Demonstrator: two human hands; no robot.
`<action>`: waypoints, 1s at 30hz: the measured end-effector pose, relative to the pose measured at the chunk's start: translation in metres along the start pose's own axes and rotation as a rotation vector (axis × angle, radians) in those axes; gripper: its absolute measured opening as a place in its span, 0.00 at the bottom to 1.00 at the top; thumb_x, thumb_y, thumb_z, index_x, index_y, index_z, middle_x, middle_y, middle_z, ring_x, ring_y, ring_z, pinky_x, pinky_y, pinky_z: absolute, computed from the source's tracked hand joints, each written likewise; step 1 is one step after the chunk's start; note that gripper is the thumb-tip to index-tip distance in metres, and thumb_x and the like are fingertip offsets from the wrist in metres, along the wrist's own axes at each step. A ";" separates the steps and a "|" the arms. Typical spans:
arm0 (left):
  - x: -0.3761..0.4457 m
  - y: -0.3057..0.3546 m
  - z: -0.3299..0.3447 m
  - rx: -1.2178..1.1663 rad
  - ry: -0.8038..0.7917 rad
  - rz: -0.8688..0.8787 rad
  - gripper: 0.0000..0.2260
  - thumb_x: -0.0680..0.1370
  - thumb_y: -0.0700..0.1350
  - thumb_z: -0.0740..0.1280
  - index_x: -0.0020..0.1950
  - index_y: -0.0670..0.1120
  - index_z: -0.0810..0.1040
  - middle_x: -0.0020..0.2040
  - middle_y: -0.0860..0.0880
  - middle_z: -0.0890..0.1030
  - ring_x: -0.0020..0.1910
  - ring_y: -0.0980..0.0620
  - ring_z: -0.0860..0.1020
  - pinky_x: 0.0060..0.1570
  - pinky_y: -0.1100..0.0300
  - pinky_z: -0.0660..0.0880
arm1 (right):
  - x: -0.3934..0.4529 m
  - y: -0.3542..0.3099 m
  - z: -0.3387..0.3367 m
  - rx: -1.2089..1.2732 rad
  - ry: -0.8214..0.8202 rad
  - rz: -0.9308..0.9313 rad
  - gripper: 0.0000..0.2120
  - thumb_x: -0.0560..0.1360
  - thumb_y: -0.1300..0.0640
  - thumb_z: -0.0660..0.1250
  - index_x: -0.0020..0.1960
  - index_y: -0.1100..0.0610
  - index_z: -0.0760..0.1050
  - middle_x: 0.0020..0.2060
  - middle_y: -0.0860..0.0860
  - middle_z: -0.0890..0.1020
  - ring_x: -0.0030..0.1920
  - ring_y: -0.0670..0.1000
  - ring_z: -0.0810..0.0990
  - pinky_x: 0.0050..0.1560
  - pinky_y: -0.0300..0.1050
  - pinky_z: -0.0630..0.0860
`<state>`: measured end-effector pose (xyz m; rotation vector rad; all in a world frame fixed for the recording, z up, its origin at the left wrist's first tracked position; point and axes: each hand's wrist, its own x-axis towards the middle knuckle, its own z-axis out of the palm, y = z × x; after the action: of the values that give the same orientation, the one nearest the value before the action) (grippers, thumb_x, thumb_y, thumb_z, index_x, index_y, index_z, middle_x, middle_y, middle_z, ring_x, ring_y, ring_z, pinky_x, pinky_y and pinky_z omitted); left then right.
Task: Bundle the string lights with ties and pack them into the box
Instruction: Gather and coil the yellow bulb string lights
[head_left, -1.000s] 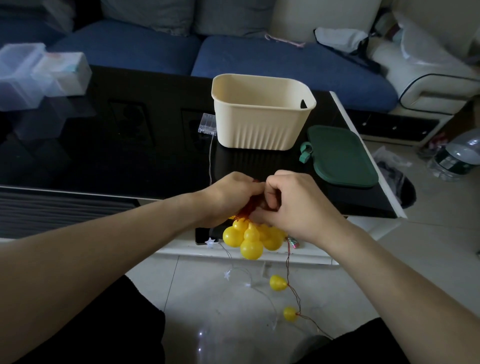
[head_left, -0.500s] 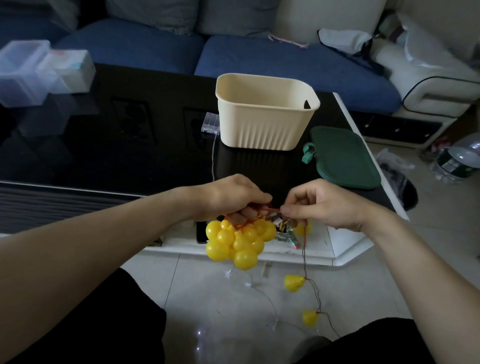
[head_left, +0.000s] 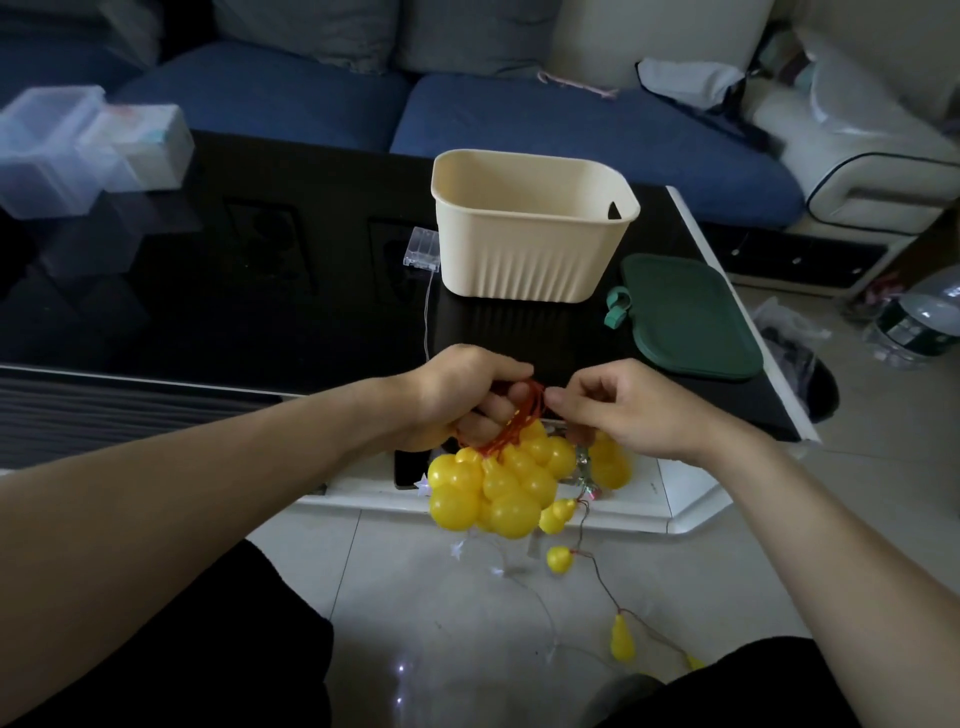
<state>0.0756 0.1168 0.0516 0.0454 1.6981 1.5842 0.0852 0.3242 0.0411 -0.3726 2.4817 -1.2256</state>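
Both hands work the string lights (head_left: 498, 483): left hand (head_left: 457, 395) grips the gathered red wire, right hand (head_left: 623, 405) pinches it.

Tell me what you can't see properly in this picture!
- Head view: the red wire partly vanishes inside the left hand.
- One yellow bulb hides behind the right hand.
- The cream box floor is hidden by its front wall.
- Clear containers are too blurred to read.

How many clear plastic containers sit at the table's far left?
2: a bin at the far-left edge and a box touching its right side. Both are blurred; more may lie out of frame.
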 end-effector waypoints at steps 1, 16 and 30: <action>0.000 0.001 0.000 -0.022 0.026 0.011 0.18 0.84 0.48 0.55 0.35 0.47 0.66 0.26 0.53 0.59 0.23 0.56 0.55 0.23 0.64 0.52 | 0.000 0.000 -0.001 0.024 -0.013 0.022 0.24 0.71 0.34 0.64 0.40 0.54 0.82 0.37 0.50 0.86 0.42 0.51 0.84 0.51 0.51 0.79; 0.001 0.008 -0.012 -0.233 0.296 0.136 0.18 0.83 0.47 0.57 0.32 0.48 0.65 0.25 0.51 0.61 0.22 0.54 0.57 0.20 0.64 0.56 | -0.009 0.009 -0.027 -0.016 0.078 0.317 0.20 0.83 0.51 0.61 0.37 0.59 0.79 0.26 0.52 0.78 0.36 0.54 0.79 0.38 0.41 0.74; -0.002 0.008 -0.007 -0.256 0.255 0.105 0.13 0.82 0.43 0.55 0.40 0.42 0.72 0.30 0.44 0.77 0.26 0.48 0.75 0.30 0.59 0.72 | -0.005 -0.020 0.012 -0.224 0.126 -0.017 0.05 0.79 0.53 0.68 0.45 0.49 0.81 0.33 0.46 0.83 0.33 0.40 0.78 0.35 0.39 0.74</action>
<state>0.0688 0.1118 0.0590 -0.2079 1.6894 1.9421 0.0961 0.3053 0.0510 -0.3849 2.7388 -1.0079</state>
